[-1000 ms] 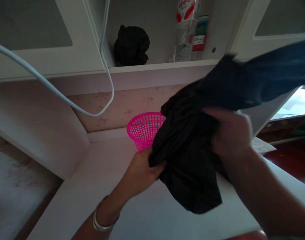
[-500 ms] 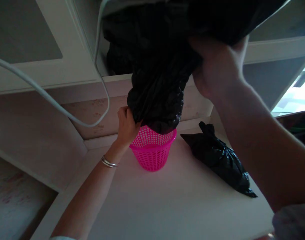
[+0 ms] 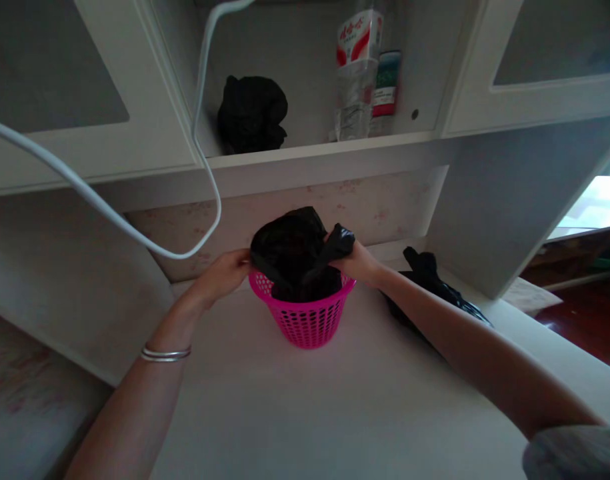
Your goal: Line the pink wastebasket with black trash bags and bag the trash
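Pinching the black plastic bag (image 3: 295,250) on both sides: left hand (image 3: 223,275) closed on the film at the left edge of the pink basket (image 3: 305,321), right hand (image 3: 357,261) closed on a bunched black corner at the basket's right edge. Bag sitting partly down inside the basket, most of it still puffed up above the rim and leaning toward the basket's back. Basket upright on the white desk (image 3: 305,407), close to the back wall. Silver bangle (image 3: 165,353) on the left wrist, nearer the camera than the basket. Second black bag (image 3: 435,287), filled and knotted, lying on the desk just right of the basket, partly hidden behind the right forearm. On the open shelf (image 3: 315,148) above the basket: crumpled black bundle (image 3: 252,115) up and to the left, clear bottle (image 3: 357,73) with a red-and-white label up and to the right, smaller green-labelled container (image 3: 386,83) touching it. White cable (image 3: 135,230) looping down left of the basket. Best handled, judging by the puffed film, by spreading the mouth evenly, folding it outward over the rim on both sides at once, pressing the trapped air down, and keeping the light basket from tipping or sliding under the pull.
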Tool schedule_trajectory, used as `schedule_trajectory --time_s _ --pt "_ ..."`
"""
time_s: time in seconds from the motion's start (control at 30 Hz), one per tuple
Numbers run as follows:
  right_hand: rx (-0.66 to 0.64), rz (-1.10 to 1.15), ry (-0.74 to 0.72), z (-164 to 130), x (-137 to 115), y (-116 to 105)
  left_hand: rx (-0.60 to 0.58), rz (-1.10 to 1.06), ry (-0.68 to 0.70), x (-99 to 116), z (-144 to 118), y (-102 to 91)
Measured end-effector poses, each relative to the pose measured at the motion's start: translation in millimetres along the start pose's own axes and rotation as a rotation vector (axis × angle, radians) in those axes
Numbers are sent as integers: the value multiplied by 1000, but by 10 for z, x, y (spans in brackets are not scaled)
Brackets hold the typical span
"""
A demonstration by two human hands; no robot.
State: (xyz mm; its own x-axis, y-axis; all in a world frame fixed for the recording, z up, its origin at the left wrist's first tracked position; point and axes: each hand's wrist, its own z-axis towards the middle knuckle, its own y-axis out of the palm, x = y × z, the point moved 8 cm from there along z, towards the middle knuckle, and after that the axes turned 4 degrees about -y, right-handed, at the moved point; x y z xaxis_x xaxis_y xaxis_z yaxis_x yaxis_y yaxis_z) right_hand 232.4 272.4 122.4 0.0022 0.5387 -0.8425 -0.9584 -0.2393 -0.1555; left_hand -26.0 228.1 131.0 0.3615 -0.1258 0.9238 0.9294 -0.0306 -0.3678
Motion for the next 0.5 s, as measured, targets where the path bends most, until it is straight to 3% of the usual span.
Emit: schedule_trajectory --time_s 0.13,0.3,0.37,0.5 --pt "-239 -41 34 -101 -45 143 62 -190 -135 -147 -15 64" --pt "-440 -45 73 -259 -201 28 216 -239 -183 -241 -35 6" --pt "-354 53 169 -299 -156 -106 253 -261 -158 -238 -77 -42" --pt "59 117 341 -411 48 -456 254 -371 -138 -279 -248 -92"
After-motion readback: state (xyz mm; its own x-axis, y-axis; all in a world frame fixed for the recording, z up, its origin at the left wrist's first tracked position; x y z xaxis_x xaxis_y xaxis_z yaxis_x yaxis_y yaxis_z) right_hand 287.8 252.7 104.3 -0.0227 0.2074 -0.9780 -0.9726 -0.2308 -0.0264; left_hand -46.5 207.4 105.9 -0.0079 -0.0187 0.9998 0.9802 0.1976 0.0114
